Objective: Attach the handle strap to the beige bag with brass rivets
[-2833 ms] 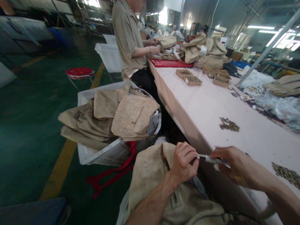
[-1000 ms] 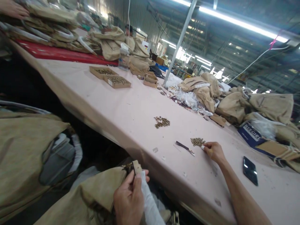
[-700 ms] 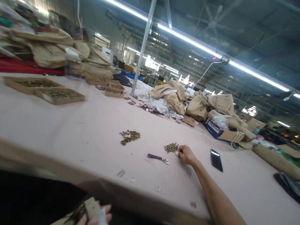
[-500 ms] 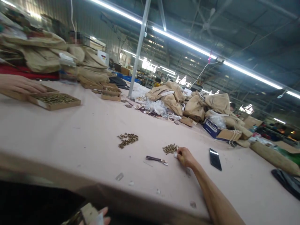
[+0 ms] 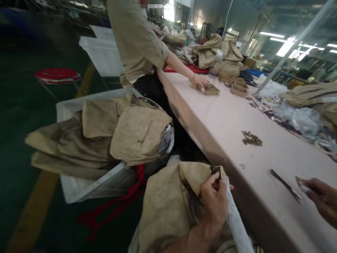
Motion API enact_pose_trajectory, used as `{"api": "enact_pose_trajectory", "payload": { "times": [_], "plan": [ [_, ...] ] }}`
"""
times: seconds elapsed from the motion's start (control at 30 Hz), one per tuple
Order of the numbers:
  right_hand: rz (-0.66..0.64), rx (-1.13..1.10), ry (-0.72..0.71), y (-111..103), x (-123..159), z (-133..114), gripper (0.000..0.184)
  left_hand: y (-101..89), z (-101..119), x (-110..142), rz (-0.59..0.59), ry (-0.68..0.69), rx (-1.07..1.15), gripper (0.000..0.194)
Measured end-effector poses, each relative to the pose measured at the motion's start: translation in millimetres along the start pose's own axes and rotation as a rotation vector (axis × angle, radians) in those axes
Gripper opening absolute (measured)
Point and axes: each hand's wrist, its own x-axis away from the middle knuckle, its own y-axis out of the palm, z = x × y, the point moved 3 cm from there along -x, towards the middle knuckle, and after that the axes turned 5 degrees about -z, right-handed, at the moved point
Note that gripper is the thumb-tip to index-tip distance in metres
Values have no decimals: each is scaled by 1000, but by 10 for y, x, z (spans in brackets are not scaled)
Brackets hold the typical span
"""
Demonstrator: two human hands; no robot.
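The head camera is looking forward and down at close range, from above and behind the left hand (image 5: 214,200) and right hand (image 5: 322,198). It is facing obliquely along the table (image 5: 210,119) beyond them.

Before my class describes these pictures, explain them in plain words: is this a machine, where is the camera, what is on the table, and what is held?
No machine: these are a person's bare hands. One camera, worn on the head, took every picture, looking forward and down.

The left hand grips a white-wrapped strap beside a tan bag. The right hand, at the picture's edge, pinches something small and pale, too blurred to name.

On the table lie a pile of small metal pieces and a thin dark tool. Farther back, a co-worker's hand is at a small box of similar pieces. To the left, tan cloth items fill a white bin.
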Motion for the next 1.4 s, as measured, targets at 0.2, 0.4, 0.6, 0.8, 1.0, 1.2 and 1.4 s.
{"api": "enact_pose_trajectory", "payload": {
  "times": [0.2,0.4,0.6,0.8,1.0,1.2,1.4],
  "plan": [
    [-364,-63,-397,698,-469,-1679,8,20,10,65,-29,8,57,19],
    [-481,-140,-527,1182,-570,-2096,9,-55,-68,75,-5,57,41,18],
    [-429,-196,-521,1326,-582,-2014,5,-27,-34,76,-35,50,27,20],
    [-396,-261,-495,1336,-615,-2088,3,15,17,57,-55,41,33,25],
    [-419,-272,-466,1293,-577,-2054,4,40,42,87,-26,42,69,16],
    [-438,-323,-437,1272,-541,-2027,8,45,47,89,-37,29,106,14],
    [-406,-297,-370,1276,-540,-2043,10,29,96,84,-32,20,120,14]
  ]
}}
